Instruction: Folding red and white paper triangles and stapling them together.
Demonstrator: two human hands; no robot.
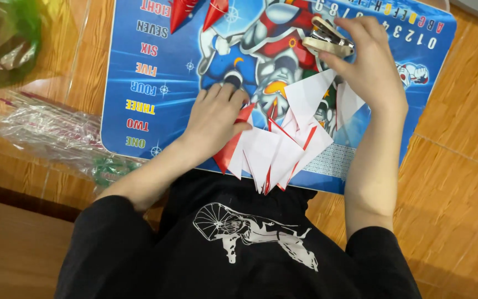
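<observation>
My left hand (pixel 214 116) presses down on a fan of folded red-and-white paper triangles (pixel 275 149) that lies at the near edge of a small blue cartoon-printed table (pixel 156 72). My right hand (pixel 369 63) is closed around a small metal stapler (pixel 327 40) and also pinches one white paper triangle (pixel 308 95) at the fan's upper end. Two red paper cones (pixel 195 11) stand at the far side of the table top.
A clear plastic bag of thin sticks (pixel 45 130) lies on the wooden floor (pixel 460 166) to the left. A green plastic bag (pixel 4 39) sits at the far left. My black printed shirt (pixel 250 243) fills the bottom of the view.
</observation>
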